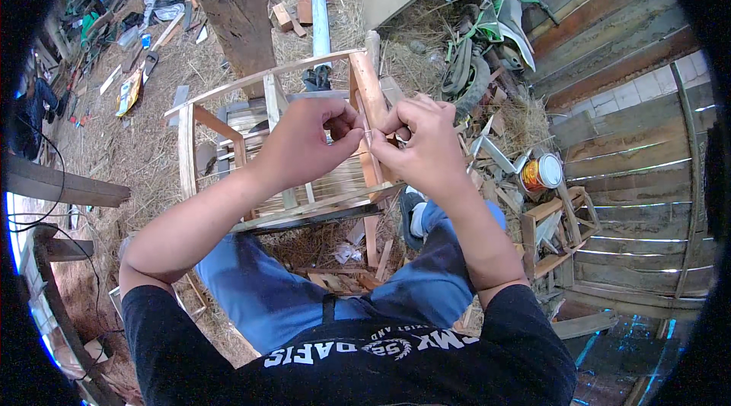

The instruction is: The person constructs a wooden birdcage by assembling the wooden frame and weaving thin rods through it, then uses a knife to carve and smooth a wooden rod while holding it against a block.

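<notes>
My left hand [316, 140] and my right hand [422, 143] meet in front of me, thumbs and forefingers pinched almost tip to tip. Something small, thin and pale shows between the fingertips, too small to name. Beneath them stands a wooden frame [187, 153] with upright posts and a curved top rail, thin pale strips running across its inside. The hands are over its right side, beside a broad reddish-brown upright board [368, 90]. How the small pale piece meets the frame cannot be made out.
A thick wooden post [232, 14] rises behind the frame, near a pale blue pipe [320, 22]. To the right are a paint can [542, 172], a small wooden crate [531, 242] and a dirt bike [487, 41] by the plank wall. Straw and wood scraps litter the ground.
</notes>
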{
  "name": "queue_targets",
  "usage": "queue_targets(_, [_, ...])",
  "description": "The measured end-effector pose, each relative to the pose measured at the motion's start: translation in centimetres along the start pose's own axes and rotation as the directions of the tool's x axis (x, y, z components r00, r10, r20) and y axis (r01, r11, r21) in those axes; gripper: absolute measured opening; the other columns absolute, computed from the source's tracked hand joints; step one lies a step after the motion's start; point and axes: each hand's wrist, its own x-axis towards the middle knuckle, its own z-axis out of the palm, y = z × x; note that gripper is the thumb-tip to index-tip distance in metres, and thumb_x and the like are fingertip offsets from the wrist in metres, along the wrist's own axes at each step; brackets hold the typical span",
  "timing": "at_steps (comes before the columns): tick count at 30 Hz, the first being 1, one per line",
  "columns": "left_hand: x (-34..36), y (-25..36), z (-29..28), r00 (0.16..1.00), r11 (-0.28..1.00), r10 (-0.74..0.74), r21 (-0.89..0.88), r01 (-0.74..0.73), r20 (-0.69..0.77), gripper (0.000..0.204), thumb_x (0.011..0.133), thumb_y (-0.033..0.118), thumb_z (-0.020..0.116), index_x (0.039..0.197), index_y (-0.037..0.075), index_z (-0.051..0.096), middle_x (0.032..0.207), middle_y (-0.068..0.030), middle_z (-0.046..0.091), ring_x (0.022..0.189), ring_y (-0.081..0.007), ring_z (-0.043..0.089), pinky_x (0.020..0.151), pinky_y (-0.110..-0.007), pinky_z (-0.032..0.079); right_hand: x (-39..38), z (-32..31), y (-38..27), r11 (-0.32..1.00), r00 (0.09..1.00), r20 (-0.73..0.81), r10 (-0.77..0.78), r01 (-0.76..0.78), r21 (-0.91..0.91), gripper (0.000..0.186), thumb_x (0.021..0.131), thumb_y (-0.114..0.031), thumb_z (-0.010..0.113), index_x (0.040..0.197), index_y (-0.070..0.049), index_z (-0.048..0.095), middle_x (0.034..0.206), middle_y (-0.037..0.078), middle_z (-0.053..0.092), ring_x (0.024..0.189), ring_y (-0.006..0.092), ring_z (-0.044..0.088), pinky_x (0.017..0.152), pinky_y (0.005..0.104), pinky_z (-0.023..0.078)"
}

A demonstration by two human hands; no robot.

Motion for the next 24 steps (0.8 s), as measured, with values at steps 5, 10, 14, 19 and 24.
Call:
queue_targets(5, [0.0, 0.1, -0.1, 0.999, 0.999, 0.039, 0.018, -0.039, -0.019, 0.013, 0.092, 0.011, 0.072, 0.093, -0.002, 0.071, 0.082, -0.0075, 0.071, 0.078, -0.0103, 0.062, 0.073, -0.032, 0.052, -0.4, 0.8, -1.1, 0.992, 0.989, -0.126, -0.078, 0.064, -0.113, 0.024, 0.073, -0.018, 0.082, 0.067, -0.011, 0.06, 0.065, 0.003, 0.053, 0.072, 0.0227, 0.056, 0.081, 0.0417, 0.035])
queue_targets(10, [0.0, -0.3, 0.0, 1.0, 1.0, 0.019, -0.024, -0.019, -0.023, 0.015, 0.092, 0.013, 0.072, 0.093, -0.001, 0.071, 0.083, -0.0086, 0.072, 0.08, -0.0122, 0.064, 0.074, -0.033, 0.052, -0.5, 0.4, -1.4, 0.978, 0.984, -0.099, -0.148, 0.131, -0.161, 0.018, 0.075, -0.017, 0.077, 0.07, -0.012, 0.061, 0.073, 0.004, 0.064, 0.08, 0.0271, 0.059, 0.083, 0.0471, 0.032])
queue_targets(14, [0.0, 0.2, -0.2, 0.999, 0.999, 0.04, 0.024, -0.039, -0.013, 0.015, 0.092, 0.013, 0.072, 0.094, -0.001, 0.071, 0.085, -0.009, 0.072, 0.081, -0.0131, 0.065, 0.076, -0.033, 0.052, -0.7, 0.3, -1.3, 0.978, 0.98, -0.127, -0.155, 0.134, -0.161, 0.02, 0.074, -0.016, 0.081, 0.068, -0.012, 0.062, 0.068, 0.0, 0.058, 0.077, 0.0213, 0.057, 0.085, 0.0423, 0.032])
queue_targets(19, [0.0, 0.2, -0.3, 0.999, 0.998, 0.038, 0.046, -0.037, -0.016, 0.015, 0.092, 0.012, 0.072, 0.094, -0.003, 0.071, 0.085, -0.0084, 0.072, 0.082, -0.0126, 0.065, 0.077, -0.032, 0.052, -1.1, -0.4, -0.9, 0.998, 0.999, -0.011, 0.042, -0.042, -0.051, 0.015, 0.079, -0.02, 0.079, 0.074, -0.011, 0.067, 0.071, 0.002, 0.064, 0.08, 0.024, 0.061, 0.084, 0.0449, 0.034])
queue_targets(24, [0.1, -0.1, -0.3, 0.999, 0.998, 0.05, 0.025, -0.05, -0.011, 0.014, 0.093, 0.012, 0.073, 0.096, -0.002, 0.071, 0.085, -0.0067, 0.071, 0.081, -0.0109, 0.064, 0.078, -0.031, 0.053, -0.9, -0.7, -0.4, 0.988, 0.99, -0.027, 0.141, -0.139, 0.065, 0.013, 0.079, -0.021, 0.08, 0.077, -0.012, 0.071, 0.073, 0.0, 0.064, 0.081, 0.0223, 0.063, 0.083, 0.0429, 0.036])
